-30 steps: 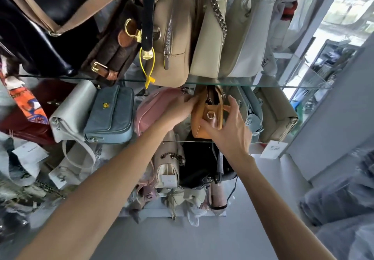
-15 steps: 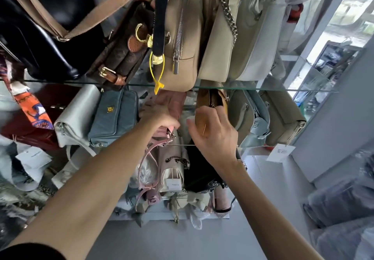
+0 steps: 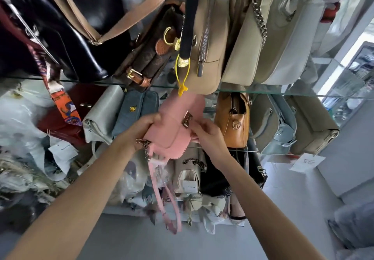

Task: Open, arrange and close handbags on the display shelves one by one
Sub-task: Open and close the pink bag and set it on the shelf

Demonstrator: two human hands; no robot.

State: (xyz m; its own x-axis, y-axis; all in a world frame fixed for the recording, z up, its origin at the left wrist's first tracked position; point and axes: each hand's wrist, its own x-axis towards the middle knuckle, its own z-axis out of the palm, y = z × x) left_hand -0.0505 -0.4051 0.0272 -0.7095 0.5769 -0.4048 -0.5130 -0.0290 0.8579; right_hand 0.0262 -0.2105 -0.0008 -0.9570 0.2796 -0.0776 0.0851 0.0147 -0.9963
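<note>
Pink handbag (image 3: 172,130) tilts flap-down between both hands, strap hanging.

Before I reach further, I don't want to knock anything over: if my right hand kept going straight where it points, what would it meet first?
The right hand points up-left at the pink bag, so it would press into its flap by the metal clasp; depth beyond is unclear.

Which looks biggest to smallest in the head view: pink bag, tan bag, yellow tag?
1. pink bag, though nearer the camera, so its lead over the next is unsure.
2. tan bag.
3. yellow tag, clearly smallest.
</note>
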